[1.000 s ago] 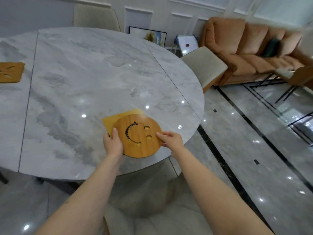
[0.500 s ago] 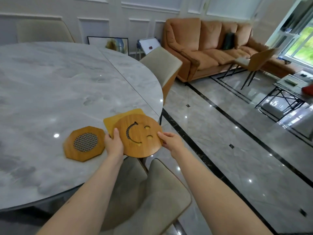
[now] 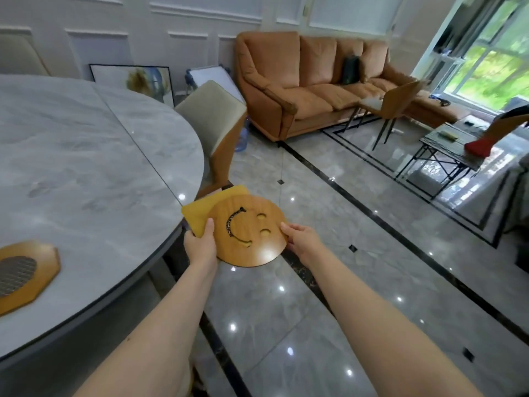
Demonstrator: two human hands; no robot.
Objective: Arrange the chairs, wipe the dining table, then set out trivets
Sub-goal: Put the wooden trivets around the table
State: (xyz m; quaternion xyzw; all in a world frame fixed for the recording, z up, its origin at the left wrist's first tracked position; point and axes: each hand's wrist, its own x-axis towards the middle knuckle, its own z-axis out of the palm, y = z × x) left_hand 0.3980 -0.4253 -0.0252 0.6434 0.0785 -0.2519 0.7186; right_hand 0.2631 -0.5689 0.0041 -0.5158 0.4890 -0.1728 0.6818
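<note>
Hands at frame centre, holding a small stack of trivets over the floor, just off the table edge. Left hand (image 3: 200, 247) gripping the stack's left side, thumb on top across both pieces. Right hand (image 3: 303, 241) pinching the right rim of the round trivet (image 3: 252, 230), thumb on top, fingers beneath. Round trivet uppermost: wooden disc with smiley cut-outs, curved mouth toward the left, two eye holes toward the right. Square trivet (image 3: 200, 212) directly beneath, yellowish, its upper-left corner and edges projecting from under the disc. Octagonal trivet (image 3: 25, 275) lying flat on the table (image 3: 86, 173) at lower left of frame, mesh-patterned centre, partly cut by the frame edge, well apart from the held stack. Table: grey marble top with rounded end, filling the left half of the frame. Chair (image 3: 213, 121) with pale cushion standing against the table's far right edge, above the hands. Orange sofa (image 3: 309, 87) in the upper centre; second chair (image 3: 392, 104) before it; low glass table (image 3: 449, 144) at right; window (image 3: 492, 61) at upper right. Framed picture (image 3: 134, 78) leaning against the wall, upper left.
</note>
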